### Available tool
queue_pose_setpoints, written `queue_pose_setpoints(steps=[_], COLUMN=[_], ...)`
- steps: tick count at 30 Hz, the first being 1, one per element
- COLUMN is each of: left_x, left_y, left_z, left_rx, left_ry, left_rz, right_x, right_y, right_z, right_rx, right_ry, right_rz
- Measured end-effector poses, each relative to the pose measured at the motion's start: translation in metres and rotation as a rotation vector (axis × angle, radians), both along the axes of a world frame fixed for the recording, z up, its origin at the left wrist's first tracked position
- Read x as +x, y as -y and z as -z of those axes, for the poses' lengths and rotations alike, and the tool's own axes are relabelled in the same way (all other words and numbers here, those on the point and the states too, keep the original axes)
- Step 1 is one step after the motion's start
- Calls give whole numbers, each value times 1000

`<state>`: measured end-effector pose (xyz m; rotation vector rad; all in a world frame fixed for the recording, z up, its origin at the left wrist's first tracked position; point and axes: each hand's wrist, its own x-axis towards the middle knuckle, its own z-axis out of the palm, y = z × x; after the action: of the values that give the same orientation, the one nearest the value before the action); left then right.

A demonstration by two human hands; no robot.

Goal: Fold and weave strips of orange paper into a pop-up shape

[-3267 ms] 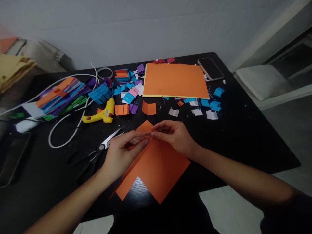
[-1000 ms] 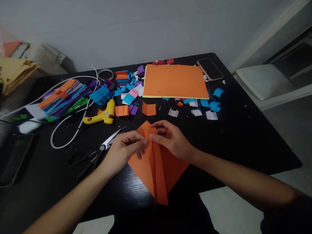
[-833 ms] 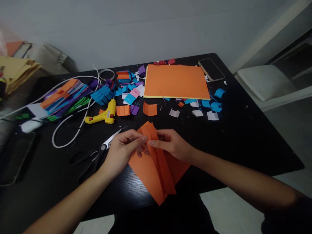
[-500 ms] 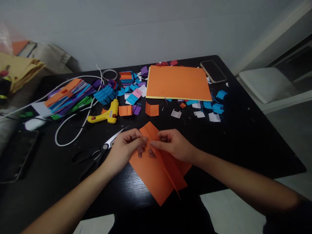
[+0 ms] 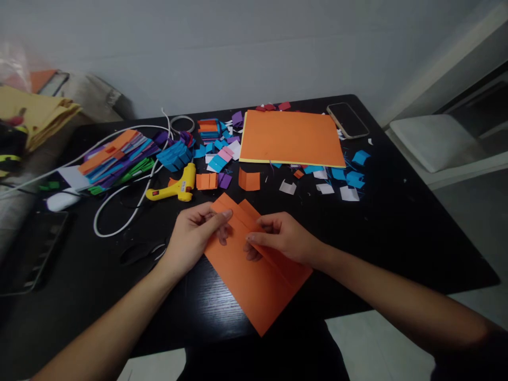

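Observation:
An orange sheet of paper (image 5: 250, 291) lies at a slant near the table's front edge, with a folded or overlapping layer on its right side. My left hand (image 5: 194, 230) is closed on its upper left part, thumb on top and fingers partly beneath. My right hand (image 5: 283, 235) pinches the raised fold on the right side between thumb and fingers. Black-handled scissors (image 5: 137, 253) lie beside my left wrist, their blades hidden behind my hand and forearm.
A yellow glue gun (image 5: 174, 188) and a white cable (image 5: 115, 233) lie left of centre. Bundled coloured paper strips (image 5: 119, 159) sit farther left. Behind are stacked orange sheets (image 5: 293, 140), a phone (image 5: 348, 120) and scattered paper scraps (image 5: 355, 178). Another dark phone-like device (image 5: 34, 251) rests at far left.
My left hand has moved left and slightly down, taking the paper's upper left part with it. The fold under my right hand now lies flatter; the right hand has barely moved.

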<state>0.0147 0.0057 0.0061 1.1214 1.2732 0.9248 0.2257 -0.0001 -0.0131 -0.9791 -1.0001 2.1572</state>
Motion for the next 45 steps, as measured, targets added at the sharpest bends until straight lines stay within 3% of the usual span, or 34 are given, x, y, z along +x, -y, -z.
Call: queue_pose_setpoints(steps=[6,8,14,22,28,30,36,45], left_x=[6,6,-3,-6,-14,-13,1,-1], left_y=[4,4,-2,-2,-4,-3,5,2], left_z=[2,0,-5,-3,0,1,1,-4], left_rx=[-132,-144,-59,20,82,68,-122,-122], left_ry=[19,20,34,-44,-6,20,8,17], left_rz=[193,205,57,-6,-140,-106,189,152], right_x=[0,0,3,6,8,7,4,6], right_y=[1,0,-2,-6,-7,-7,-5,-6], right_z=[0,0,-1,-7,-5,-4,-4,-2], right_rx=[16,26,18,21,37,42,41,31], right_ry=[3,5,44,54,64,63,42,25], right_rz=[-20,-29,-28,-51,-52,-46,-29,-26])
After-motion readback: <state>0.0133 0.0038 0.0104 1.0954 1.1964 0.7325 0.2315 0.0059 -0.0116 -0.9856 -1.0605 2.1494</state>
